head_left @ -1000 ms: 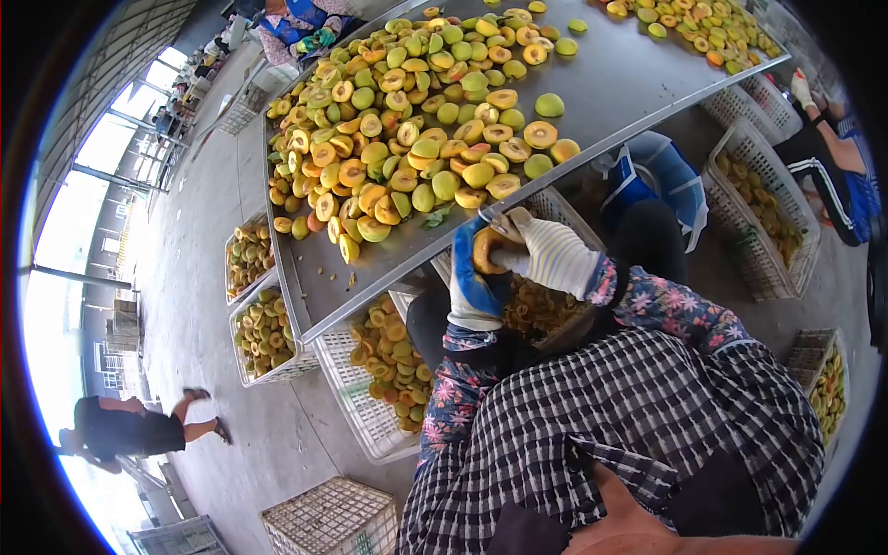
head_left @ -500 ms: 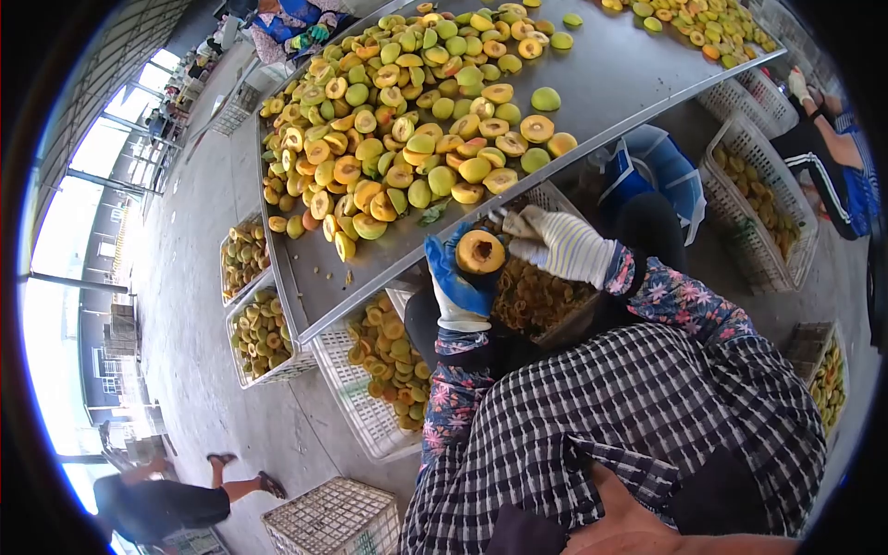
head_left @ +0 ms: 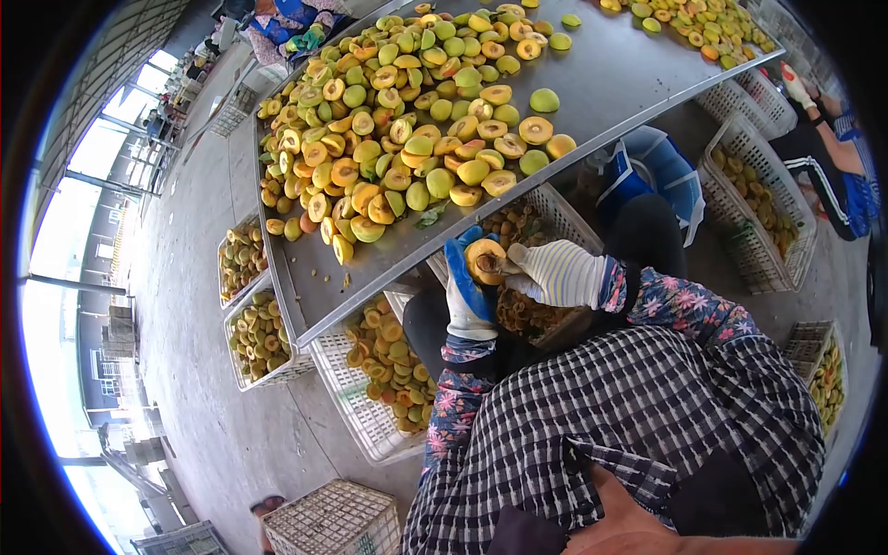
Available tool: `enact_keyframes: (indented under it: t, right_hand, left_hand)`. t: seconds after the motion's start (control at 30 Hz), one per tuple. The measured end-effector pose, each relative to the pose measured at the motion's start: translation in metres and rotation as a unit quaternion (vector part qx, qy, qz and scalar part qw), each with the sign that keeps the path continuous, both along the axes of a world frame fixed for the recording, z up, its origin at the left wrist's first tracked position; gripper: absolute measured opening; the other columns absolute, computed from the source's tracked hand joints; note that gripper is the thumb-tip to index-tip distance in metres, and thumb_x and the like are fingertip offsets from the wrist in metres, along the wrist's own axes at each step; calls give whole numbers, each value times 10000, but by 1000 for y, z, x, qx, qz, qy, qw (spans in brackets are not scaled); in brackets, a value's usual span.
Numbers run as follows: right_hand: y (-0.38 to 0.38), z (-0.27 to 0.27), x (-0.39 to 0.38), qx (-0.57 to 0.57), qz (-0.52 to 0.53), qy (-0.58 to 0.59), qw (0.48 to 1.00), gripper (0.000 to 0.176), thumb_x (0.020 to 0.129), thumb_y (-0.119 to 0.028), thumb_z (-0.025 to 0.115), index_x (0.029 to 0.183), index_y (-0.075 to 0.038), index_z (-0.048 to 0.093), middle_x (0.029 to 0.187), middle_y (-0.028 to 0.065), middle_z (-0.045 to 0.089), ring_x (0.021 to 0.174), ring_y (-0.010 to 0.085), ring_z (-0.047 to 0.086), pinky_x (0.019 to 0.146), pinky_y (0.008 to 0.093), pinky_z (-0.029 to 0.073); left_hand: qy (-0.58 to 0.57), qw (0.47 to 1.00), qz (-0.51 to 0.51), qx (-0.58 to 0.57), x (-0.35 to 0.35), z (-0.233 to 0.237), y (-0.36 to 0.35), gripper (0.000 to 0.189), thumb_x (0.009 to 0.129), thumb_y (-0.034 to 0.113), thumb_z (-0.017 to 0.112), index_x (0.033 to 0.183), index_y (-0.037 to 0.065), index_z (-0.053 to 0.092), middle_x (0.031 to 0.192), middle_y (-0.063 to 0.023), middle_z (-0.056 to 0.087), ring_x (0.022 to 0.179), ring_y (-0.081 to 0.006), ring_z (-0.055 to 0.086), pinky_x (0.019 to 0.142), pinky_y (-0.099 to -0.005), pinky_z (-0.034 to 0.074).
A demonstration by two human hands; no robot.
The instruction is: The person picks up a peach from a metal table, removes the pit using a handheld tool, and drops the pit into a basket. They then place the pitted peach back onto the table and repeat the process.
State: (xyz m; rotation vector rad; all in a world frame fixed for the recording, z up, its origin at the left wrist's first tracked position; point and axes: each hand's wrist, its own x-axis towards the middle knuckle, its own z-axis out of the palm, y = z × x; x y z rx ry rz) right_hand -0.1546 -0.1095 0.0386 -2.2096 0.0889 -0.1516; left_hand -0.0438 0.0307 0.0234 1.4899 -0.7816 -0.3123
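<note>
- The view looks down from the head onto a person in a checked apron and floral sleeves, seated at the edge of a long grey steel counter (head_left: pixel 615 79).
- The left hand (head_left: pixel 465 289), in a blue rubber glove, is raised just below the counter edge. Its grip is closed around a halved yellow-orange peach (head_left: pixel 485 258), cut face turned up and toward the other hand.
- The right hand (head_left: pixel 555 275), in a white striped knit glove, touches the peach half at its pit hollow. Its fingers are clenched tight; whether they pinch a small tool is too small to tell.
- Both hands are directly over a white plastic lattice crate (head_left: pixel 566 215) holding dark brownish fruit matter.
- On the counter lies a wide heap of green and yellow peach halves (head_left: pixel 398 139), some cut side up, some skin up.
- More white crates of peach halves (head_left: pixel 388 365) stand on the concrete floor beneath the counter.
- A co-worker's gloved hand (head_left: pixel 794 85) shows at the far right, apart from these hands.
- Judged from the pose, the work goes best with the left grip firm but not crushing the soft flesh, the cut face angled to the right fingers, and the hands kept over the crate so scraps fall in.
</note>
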Motion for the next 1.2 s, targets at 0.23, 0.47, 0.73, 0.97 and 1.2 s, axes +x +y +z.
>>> enact_keyframes:
  t: [0.23,0.47,0.73,0.97,1.2]
  right_hand:
    - [2,11,3,-202,45,56,977,328,936,-292,572,1080,-7,495,750,178,654,693,365,655,597,444,520]
    - [3,5,3,-153,32,71,985,312,923,-277,600,1058,-11,507,777,191,658,724,379,660,616,452,514]
    - [-2,3,5,74,-63,-94,991,278,980,-218,582,1139,6,544,1023,151,636,915,282,617,794,352,474]
    - [2,27,21,251,-110,-1,962,428,947,-270,650,1223,34,526,1131,110,617,1043,172,558,933,295,441]
    - [6,14,31,525,-110,-43,843,456,903,-134,691,1293,19,510,1199,49,588,1107,130,557,984,262,435]
  left_hand:
    - [360,918,31,-164,4,-15,-8,506,1041,451,401,1203,-5,547,1089,-106,632,998,-202,623,904,-319,520]
    - [350,926,9,-138,9,-23,-5,503,1034,464,410,1198,9,545,1066,-110,649,963,-210,638,877,-345,534]
    - [566,786,-69,-241,29,-12,5,469,1001,457,491,1193,34,558,1108,-151,645,1029,-291,634,929,-416,521]
    - [321,926,-31,-196,14,-22,-8,414,997,347,532,1237,10,520,1193,-151,609,1097,-273,605,990,-395,481]
    - [-147,989,14,-27,-3,10,-11,388,971,122,547,1323,-21,468,1261,-153,564,1143,-264,577,1031,-355,424]
